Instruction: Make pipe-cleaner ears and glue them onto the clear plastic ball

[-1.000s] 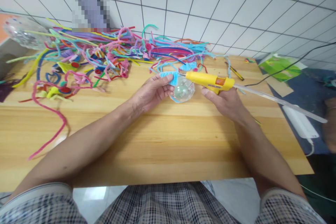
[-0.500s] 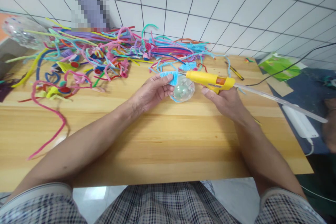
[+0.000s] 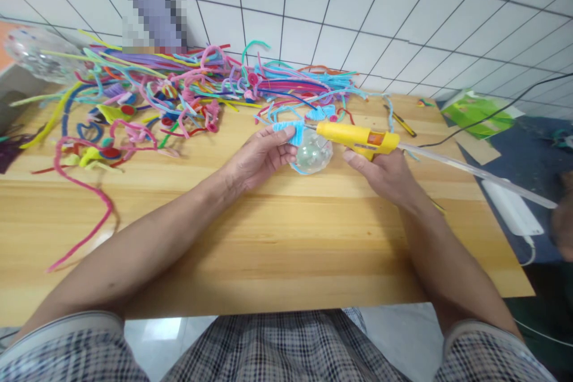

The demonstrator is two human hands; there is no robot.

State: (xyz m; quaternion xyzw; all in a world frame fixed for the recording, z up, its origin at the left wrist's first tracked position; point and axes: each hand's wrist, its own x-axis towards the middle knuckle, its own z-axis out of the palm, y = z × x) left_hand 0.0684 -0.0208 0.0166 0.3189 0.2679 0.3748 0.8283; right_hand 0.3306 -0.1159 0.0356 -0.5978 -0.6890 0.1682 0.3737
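Wooden table [image 3: 286,239] under tangled pipe cleaners [image 3: 188,92]

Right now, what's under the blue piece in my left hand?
Curled fingers of your left hand show below the blue piece, with the clear ball beside them. The piece's underside, and whatever it covers directly, can't be seen.

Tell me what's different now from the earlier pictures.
Nothing has clearly moved, been taken up or let go; the blurred shape at the right edge may have shifted slightly. The left hand still pinches the light blue piece, and the right hand keeps its grip on the yellow glue gun. The clear ball and fuzzy stems stay put.
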